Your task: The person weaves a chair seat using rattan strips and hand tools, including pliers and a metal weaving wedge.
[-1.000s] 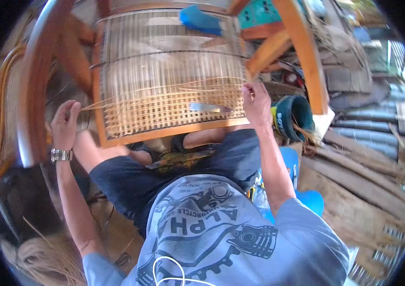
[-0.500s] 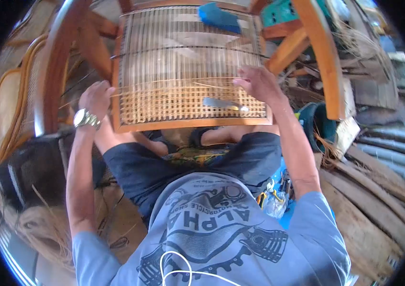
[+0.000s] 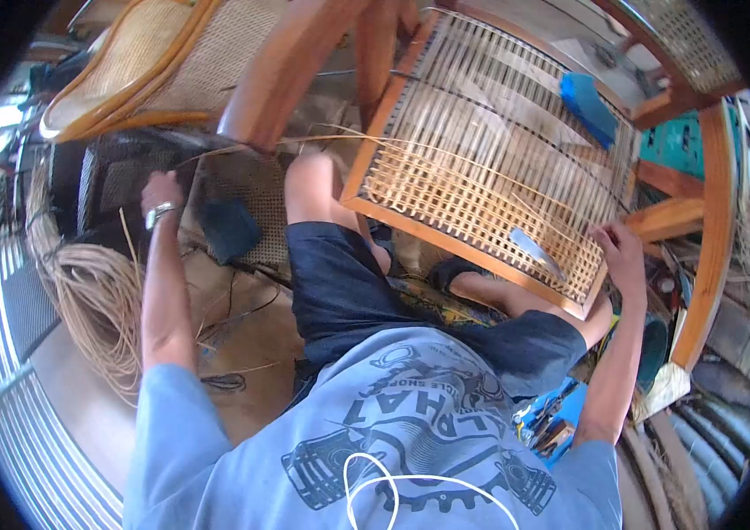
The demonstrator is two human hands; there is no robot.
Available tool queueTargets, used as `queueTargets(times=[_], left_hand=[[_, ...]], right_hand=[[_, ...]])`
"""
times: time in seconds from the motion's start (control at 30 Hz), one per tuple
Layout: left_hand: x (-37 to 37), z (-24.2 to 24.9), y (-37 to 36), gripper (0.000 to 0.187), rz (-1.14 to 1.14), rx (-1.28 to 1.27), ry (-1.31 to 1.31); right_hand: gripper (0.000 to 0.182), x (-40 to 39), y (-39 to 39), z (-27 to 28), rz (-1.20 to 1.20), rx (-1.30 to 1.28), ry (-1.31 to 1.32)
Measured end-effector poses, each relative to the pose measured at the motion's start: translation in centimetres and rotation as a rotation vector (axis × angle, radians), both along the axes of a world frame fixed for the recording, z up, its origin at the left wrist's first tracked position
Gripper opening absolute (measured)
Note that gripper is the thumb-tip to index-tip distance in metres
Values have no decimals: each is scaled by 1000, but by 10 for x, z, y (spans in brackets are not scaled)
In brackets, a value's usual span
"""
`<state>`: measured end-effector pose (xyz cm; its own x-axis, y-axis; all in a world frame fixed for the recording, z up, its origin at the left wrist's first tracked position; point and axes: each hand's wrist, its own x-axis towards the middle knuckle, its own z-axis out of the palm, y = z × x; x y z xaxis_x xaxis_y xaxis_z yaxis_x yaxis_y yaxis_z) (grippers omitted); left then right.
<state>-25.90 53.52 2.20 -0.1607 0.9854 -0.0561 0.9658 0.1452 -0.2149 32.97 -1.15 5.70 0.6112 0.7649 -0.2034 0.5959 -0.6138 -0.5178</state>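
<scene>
A wooden chair seat frame (image 3: 472, 256) tilts across my knees. Its cane weave (image 3: 446, 199) is a close grid along the near side, with bare parallel strands farther back. My left hand (image 3: 163, 191) is out to the left, closed on a thin cane strand (image 3: 318, 138) that runs to the seat and over the weave. At the seat's right edge, my right hand (image 3: 620, 256) has its fingers bent together against the weave; whatever is between them is hidden. A knife with a pale blade (image 3: 530, 246) lies on the weave near it. Farther back rests a blue cloth-like piece (image 3: 589, 108).
Chair legs (image 3: 706, 238) rise at the right and back. A coil of cane (image 3: 97, 296) hangs at the left, near a curved chair with woven panels (image 3: 141, 66). A dark blue piece (image 3: 229, 230) lies by my left arm. Planks and corrugated sheets (image 3: 719, 455) lie right.
My left hand has swung outward to the left, drawing the strand across. The view has turned left, so the seat appears farther right and tilted. My right hand stays by the seat's right side.
</scene>
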Motion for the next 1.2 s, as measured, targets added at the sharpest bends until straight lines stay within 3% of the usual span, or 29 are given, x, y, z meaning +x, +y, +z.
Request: queueTargets(times=[0.03, 0.1, 0.17, 0.23, 0.33, 0.43, 0.47, 0.57, 0.63, 0.77, 0.83, 0.87, 0.9, 0.93, 0.97, 1.0, 1.03, 1.07, 1.1, 1.17, 1.2], left_hand=[[19, -4, -22, 53, -96, 67, -162], [51, -48, -40, 55, -620, 166, -548], [142, -23, -95, 56, -653, -62, -669], [200, -18, -126, 52, -851, -105, -907], [237, -28, -120, 48, -939, -317, -805], [250, -25, -111, 44, -930, -537, -886], [251, -19, -115, 43, -972, -464, -913], [240, -11, -110, 40, -1079, -404, -836], [207, -26, -85, 34, -1037, -171, -775], [56, -38, 22, 35, -452, 121, -331], [-2, -28, 32, 37, -57, 193, -314], [-19, -46, 39, 38, -115, 204, -229], [-28, -65, 43, 43, -176, 44, -228], [-3, -72, 15, 53, -246, 261, -408], [26, -63, -7, 63, -380, 210, -501], [50, -70, -14, 59, -529, 147, -539], [98, -41, -47, 55, -525, -9, -599], [142, -11, -79, 53, -518, -171, -655], [159, -38, -81, 53, -739, -83, -747], [188, -61, -92, 55, -958, 4, -839], [206, -48, -100, 53, -838, -276, -922]], right_hand=[[27, -2, -3, 2, 21, 6, 3], [26, -6, -12, 10, -16, 107, 101], [25, -3, -29, 18, -27, 29, 76], [23, -2, -61, 29, -51, -56, 37], [22, -5, -132, 50, -160, -120, -44], [22, -14, -207, 59, -316, -200, -92], [23, -16, -219, 61, -428, -282, -114], [23, -26, -216, 67, -433, -263, -162], [25, -24, -194, 60, -429, -190, -190], [25, -20, -127, 56, -225, -37, -167], [25, -22, -107, 54, -167, -2, -152], [24, -23, -100, 53, -176, 13, -147], [23, -22, -93, 52, -183, 25, -143], [24, -17, -95, 47, -190, 42, -112], [24, -12, -100, 42, -183, 45, -113], [24, -7, -106, 38, -237, 59, -103], [25, -6, -112, 37, -293, 69, -94], [24, -12, -114, 46, -469, 136, 173], [24, -16, -119, 48, -471, 127, 169], [23, -23, -129, 50, -411, 688, 537], [24, -28, -129, 60, -406, 727, 624]])
